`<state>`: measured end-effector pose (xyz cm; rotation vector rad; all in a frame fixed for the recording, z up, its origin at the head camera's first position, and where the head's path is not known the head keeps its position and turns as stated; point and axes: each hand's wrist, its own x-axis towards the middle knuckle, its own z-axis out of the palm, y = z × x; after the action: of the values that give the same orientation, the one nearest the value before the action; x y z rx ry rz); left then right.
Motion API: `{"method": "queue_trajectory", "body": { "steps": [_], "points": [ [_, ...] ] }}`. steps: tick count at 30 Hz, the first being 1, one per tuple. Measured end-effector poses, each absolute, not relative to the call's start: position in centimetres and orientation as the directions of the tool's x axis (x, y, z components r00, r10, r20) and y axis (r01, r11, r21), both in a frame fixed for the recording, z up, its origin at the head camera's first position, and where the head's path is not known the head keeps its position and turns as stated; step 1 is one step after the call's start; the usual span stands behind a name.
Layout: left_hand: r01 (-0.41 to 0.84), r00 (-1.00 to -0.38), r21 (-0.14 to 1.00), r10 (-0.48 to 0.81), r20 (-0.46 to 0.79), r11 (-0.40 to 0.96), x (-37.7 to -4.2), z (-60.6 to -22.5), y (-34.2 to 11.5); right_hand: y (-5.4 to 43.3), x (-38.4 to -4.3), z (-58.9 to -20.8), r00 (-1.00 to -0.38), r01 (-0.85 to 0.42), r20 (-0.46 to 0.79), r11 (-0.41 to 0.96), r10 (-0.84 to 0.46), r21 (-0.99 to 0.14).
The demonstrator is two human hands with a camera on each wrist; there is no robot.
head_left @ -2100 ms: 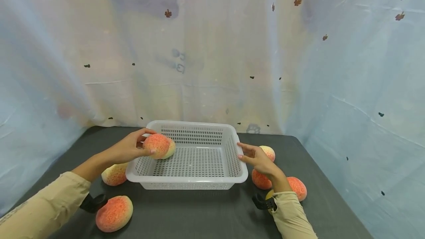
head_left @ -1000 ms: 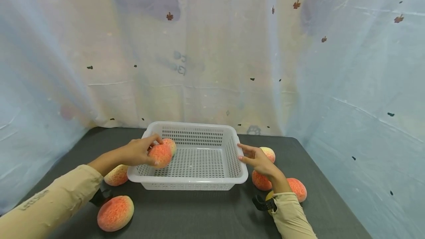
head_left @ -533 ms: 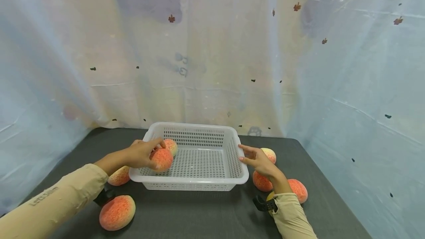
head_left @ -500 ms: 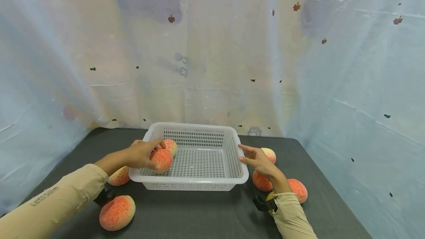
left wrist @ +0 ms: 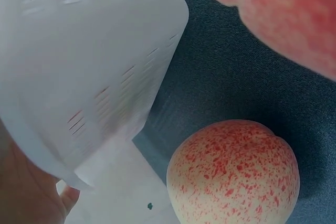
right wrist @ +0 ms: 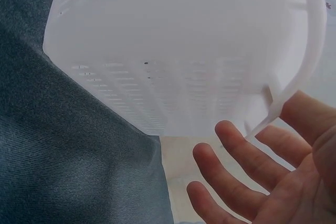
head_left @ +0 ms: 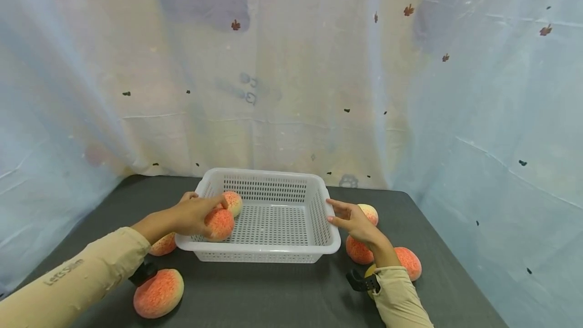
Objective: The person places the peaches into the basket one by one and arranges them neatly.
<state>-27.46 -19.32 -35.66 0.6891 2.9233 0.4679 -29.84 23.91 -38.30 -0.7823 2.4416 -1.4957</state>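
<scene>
The front peach (head_left: 220,226) is held by the left hand (head_left: 192,215) in the white basket (head_left: 259,248), toward nine o'clock — the rear peach (head_left: 234,203) is seen at one o'clock from it. Along the long axis, the three o'clock rim (head_left: 336,239) is touched by the right hand (head_left: 355,222) — fingers spread.
</scene>
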Motion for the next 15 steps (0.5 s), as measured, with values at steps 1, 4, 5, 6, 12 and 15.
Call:
{"method": "queue_trajectory", "body": {
  "steps": [1,4,5,6,12,15],
  "points": [
    [0.423,-0.892,0.310,0.452,-0.023,0.851,-27.45,-35.68,-19.30,23.91,-29.85,-38.28,-0.847,-0.346,0.124,0.358,-0.517,-0.867],
    [0.430,-0.892,0.286,0.451,-0.009,0.856,-27.44,-35.80,-19.22,23.91,-29.88,-38.21,-0.848,-0.349,0.126,0.364,-0.515,-0.864],
    [0.434,-0.892,0.277,0.453,-0.005,0.857,-27.42,-35.86,-19.21,23.90,-29.87,-38.18,-0.849,-0.347,0.123,0.367,-0.513,-0.863],
    [0.437,-0.891,0.268,0.454,-0.001,0.859,-27.42,-35.94,-19.20,23.89,-29.86,-38.14,-0.851,-0.345,0.122,0.368,-0.511,-0.863],
    [0.440,-0.893,0.230,0.450,0.011,0.868,-27.33,-36.19,-19.07,23.74,-29.68,-38.08,-0.863,-0.334,0.120,0.378,-0.490,-0.863],
    [0.439,-0.893,0.215,0.450,-0.002,0.872,-27.20,-36.26,-19.06,23.73,-29.64,-38.18,-0.866,-0.327,0.112,0.384,-0.487,-0.863]
  ]
}}
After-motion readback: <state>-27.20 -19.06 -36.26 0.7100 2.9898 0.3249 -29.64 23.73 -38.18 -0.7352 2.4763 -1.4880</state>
